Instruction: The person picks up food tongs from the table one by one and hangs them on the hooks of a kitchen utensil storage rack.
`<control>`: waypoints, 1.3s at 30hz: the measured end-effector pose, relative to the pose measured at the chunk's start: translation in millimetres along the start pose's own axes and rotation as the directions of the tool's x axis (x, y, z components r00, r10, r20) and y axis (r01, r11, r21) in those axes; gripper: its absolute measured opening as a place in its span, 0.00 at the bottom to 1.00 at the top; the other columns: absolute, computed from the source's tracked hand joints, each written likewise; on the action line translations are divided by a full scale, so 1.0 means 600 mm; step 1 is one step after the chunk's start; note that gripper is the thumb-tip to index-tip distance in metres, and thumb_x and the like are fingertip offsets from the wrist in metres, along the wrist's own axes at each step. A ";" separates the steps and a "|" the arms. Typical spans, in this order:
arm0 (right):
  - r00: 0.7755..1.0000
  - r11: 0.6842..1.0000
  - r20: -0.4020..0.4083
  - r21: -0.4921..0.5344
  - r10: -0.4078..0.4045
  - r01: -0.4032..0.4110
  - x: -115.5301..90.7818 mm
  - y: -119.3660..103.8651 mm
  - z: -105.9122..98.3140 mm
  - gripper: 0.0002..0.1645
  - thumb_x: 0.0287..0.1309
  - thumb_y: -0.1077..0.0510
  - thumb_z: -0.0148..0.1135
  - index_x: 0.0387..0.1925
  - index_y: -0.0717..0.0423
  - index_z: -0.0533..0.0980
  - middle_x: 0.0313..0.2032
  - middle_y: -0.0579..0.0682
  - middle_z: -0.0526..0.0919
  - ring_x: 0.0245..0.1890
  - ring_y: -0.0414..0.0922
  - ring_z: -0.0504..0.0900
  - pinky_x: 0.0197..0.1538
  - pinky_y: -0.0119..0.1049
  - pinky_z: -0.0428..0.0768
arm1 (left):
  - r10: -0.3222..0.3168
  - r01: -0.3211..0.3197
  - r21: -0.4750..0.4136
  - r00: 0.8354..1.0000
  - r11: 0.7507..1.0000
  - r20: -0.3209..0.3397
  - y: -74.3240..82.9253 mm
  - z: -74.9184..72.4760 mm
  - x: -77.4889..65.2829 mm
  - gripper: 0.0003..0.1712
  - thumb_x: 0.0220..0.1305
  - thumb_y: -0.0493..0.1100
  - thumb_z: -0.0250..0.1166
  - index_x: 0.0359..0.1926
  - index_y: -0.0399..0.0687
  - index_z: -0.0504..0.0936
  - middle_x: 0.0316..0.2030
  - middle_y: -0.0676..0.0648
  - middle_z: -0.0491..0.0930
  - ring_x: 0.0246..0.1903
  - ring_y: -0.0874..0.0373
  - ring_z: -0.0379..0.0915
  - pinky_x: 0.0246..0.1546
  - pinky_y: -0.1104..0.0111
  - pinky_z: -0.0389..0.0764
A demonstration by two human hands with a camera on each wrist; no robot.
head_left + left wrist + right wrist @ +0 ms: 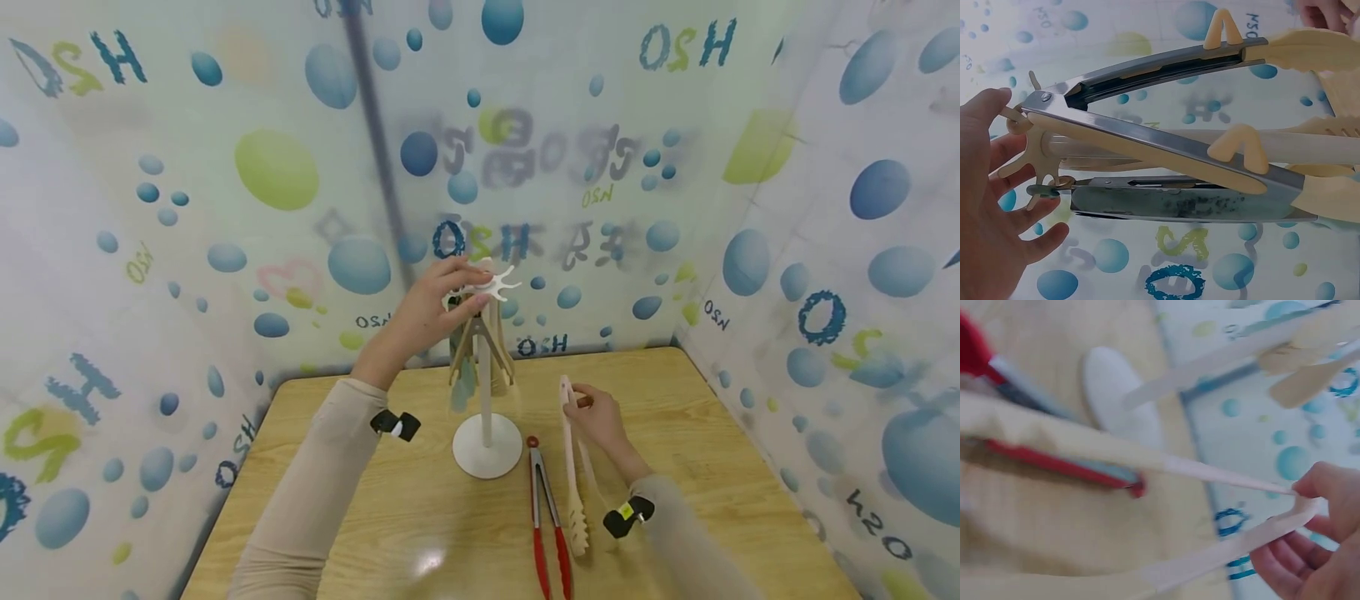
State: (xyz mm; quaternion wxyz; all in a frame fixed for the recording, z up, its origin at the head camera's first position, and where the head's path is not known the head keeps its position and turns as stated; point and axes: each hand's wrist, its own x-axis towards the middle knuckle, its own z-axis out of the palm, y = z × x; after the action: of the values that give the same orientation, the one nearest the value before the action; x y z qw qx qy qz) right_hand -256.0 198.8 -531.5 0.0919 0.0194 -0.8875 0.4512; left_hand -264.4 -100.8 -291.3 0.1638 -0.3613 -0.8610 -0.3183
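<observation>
A white utensil stand (486, 467) with a round base stands on the table. My left hand (442, 300) holds its hooked top (501, 286), fingers above and thumb lower. In the left wrist view, the thumb touches the ring of beige-and-steel tongs (1147, 135) hanging from a hook. Green-grey tongs (1141, 201) hang beside them. Right of the stand, my right hand (600, 423) pinches pale pink-and-cream tongs (572, 467) at the joined end. Their arms spread apart, scalloped tips down by the tabletop.
Red-handled steel tongs (537, 492) lie spread on the wooden table (405, 517), between the stand and the cream tongs. A beige paddle-shaped utensil (1300, 384) also hangs from the stand. Printed curtains (187, 275) close in the table's back and sides.
</observation>
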 end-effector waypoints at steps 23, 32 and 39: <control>0.781 0.805 -0.248 0.002 -0.574 0.593 0.096 -0.286 -0.099 0.29 0.61 0.58 0.68 0.65 0.49 0.75 0.47 0.58 0.85 0.38 0.51 0.85 0.40 0.47 0.86 | 0.167 -0.155 0.137 0.983 0.978 -0.079 -0.017 0.000 -0.005 0.18 0.67 0.47 0.66 0.55 0.48 0.84 0.57 0.46 0.81 0.69 0.46 0.66 0.68 0.50 0.71; 0.677 0.718 -0.244 -0.164 -0.694 0.677 0.106 -0.310 -0.094 0.30 0.58 0.59 0.70 0.63 0.55 0.76 0.43 0.60 0.86 0.39 0.54 0.84 0.39 0.47 0.86 | 0.133 -0.124 0.141 0.989 0.982 -0.063 -0.010 -0.006 -0.002 0.21 0.66 0.51 0.66 0.57 0.50 0.84 0.60 0.48 0.81 0.70 0.47 0.65 0.71 0.49 0.66; 0.672 0.713 -0.239 -0.213 -0.701 0.668 0.103 -0.315 -0.090 0.30 0.57 0.58 0.71 0.63 0.52 0.76 0.44 0.59 0.86 0.39 0.53 0.83 0.39 0.44 0.86 | 0.097 -0.092 0.112 0.994 0.989 -0.045 -0.005 -0.012 -0.001 0.21 0.66 0.52 0.66 0.57 0.51 0.83 0.61 0.48 0.80 0.72 0.48 0.63 0.71 0.50 0.66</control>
State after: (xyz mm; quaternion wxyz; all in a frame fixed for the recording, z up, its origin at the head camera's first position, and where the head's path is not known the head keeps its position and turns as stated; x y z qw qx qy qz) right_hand -286.6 133.3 -338.5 0.3901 0.2765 -0.8128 0.3326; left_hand -265.9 -107.2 -287.6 0.2199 -0.3842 -0.8546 -0.2715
